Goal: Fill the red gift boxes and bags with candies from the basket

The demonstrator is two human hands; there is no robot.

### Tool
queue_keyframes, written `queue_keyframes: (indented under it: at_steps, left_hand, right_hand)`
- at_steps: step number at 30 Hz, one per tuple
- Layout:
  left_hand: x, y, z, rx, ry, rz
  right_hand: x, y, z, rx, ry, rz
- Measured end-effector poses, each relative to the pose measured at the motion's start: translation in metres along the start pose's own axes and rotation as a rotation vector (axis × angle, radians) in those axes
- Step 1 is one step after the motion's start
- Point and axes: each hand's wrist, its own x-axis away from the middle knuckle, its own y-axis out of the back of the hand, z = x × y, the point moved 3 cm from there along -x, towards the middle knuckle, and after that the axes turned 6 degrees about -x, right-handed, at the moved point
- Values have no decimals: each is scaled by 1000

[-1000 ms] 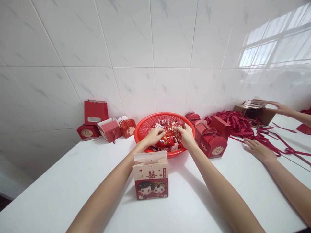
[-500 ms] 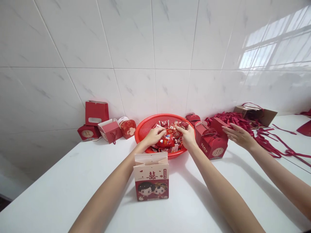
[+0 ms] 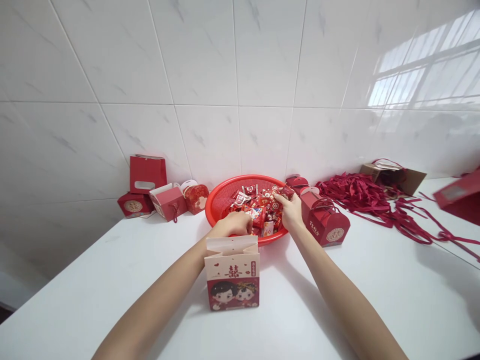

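Observation:
A red plastic basket [image 3: 219, 192] holds many small red-wrapped candies [image 3: 268, 202]. My left hand [image 3: 234, 223] reaches over its near left rim, fingers curled down among the candies; what they hold, if anything, is hidden. At the basket's right side my right hand [image 3: 291, 210] has thumb and fingers closed on a red candy packet. In front of the basket a cream and red paper box [image 3: 233, 280] stands upright with its top open, a cartoon couple on its front. My left forearm passes along the box's left side.
Several red boxes [image 3: 148, 172] stand by the wall at left. Right of the basket are more red gift boxes [image 3: 324, 222], a heap of dark red ribbons [image 3: 352, 195] and a brown carton [image 3: 408, 180]. A red box [image 3: 461, 195] hangs blurred at the right edge.
My left hand has moved down and slightly left, deeper into the candies. The other person's hand at right has left the view, and a red box now shows at the right edge.

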Motion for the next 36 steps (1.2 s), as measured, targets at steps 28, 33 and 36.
queue_keyframes:
  at_steps: [28, 33, 36]
  left_hand:
    - [2, 37, 4, 890, -252, -507]
    - [2, 39, 2, 823, -264, -556]
    - [3, 41, 2, 864, -253, -606]
  right_hand:
    - [2, -8, 11, -131, -147, 119]
    - [2, -8, 10, -135, -169, 139]
    - [3, -11, 17, -158, -249, 205]
